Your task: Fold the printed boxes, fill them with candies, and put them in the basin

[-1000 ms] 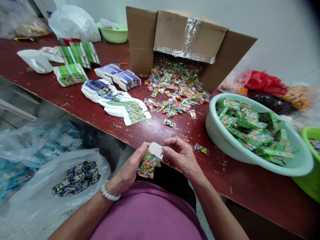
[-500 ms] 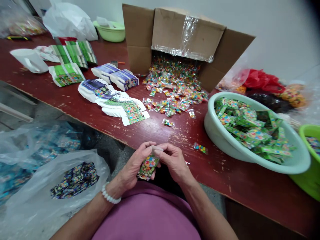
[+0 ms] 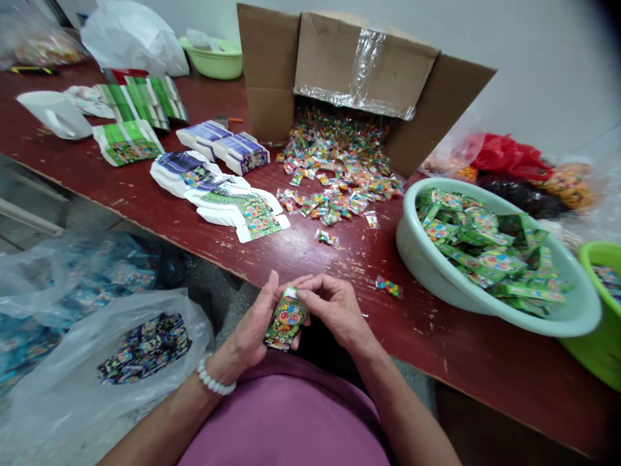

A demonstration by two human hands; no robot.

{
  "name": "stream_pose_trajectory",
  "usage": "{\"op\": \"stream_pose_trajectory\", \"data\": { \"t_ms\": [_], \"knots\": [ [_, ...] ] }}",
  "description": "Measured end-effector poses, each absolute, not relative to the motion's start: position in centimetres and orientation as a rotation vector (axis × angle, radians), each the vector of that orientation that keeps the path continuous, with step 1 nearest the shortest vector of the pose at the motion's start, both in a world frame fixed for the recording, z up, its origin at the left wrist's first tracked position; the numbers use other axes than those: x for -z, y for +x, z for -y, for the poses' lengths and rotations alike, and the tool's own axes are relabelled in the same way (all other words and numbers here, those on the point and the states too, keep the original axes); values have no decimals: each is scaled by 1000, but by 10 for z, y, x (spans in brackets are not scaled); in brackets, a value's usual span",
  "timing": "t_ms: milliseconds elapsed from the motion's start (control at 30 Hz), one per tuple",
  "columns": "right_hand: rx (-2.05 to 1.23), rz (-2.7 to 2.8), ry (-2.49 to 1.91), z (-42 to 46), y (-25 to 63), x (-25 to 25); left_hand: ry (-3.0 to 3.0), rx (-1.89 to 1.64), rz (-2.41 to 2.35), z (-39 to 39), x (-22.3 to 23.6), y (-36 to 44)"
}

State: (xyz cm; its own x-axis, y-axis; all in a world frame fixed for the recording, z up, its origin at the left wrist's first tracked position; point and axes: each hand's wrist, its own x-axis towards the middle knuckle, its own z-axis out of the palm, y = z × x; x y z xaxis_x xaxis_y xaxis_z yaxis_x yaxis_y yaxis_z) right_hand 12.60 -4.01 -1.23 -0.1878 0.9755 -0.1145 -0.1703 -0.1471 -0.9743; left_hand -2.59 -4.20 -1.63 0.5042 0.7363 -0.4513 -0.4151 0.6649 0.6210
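A small green printed candy box is held at the table's front edge, its white end flap at the top. My left hand wraps around it from the left and beneath, thumb raised beside it. With bent fingers, my right hand pinches the box's top end at the flap. Ahead on the table lies a fanned stack of flat green boxes, with flat purple boxes behind. Small candy packets spill from a cardboard box; one candy packet lies apart at the right.
A pale green basin of filled green boxes stands right, beside a lime tub. Banded box bundles and a white mug are at the left. Below, an open plastic bag holds dark packets.
My left thumb has lifted away from the box top, and the white end flap now shows. My right fingers stay at the top end. Things on the table have not moved.
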Motion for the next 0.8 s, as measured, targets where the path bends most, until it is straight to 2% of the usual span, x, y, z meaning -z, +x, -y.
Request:
{"op": "stream_pose_trajectory", "data": {
  "t_ms": [133, 400, 533, 633, 733, 800],
  "knots": [
    [-1426, 1259, -1051, 41, 128, 9, 426, -749, -795, 41, 14, -29],
    [-680, 1980, -1149, 62, 125, 22, 303, -912, -842, 36, 15, -22],
    [-399, 2142, -1223, 63, 120, 19, 449, -917, -873, 34, 8, -16],
    [-218, 2098, -1230, 58, 136, -1, 870, -888, -1020, 10, 6, -27],
    [90, 1905, -1350, 49, 180, -36, 1644, -942, -1483, -39, 15, -54],
    [387, 1722, -1492, 40, 227, -61, 2052, -829, -1786, -75, 24, -73]
  ]
}}
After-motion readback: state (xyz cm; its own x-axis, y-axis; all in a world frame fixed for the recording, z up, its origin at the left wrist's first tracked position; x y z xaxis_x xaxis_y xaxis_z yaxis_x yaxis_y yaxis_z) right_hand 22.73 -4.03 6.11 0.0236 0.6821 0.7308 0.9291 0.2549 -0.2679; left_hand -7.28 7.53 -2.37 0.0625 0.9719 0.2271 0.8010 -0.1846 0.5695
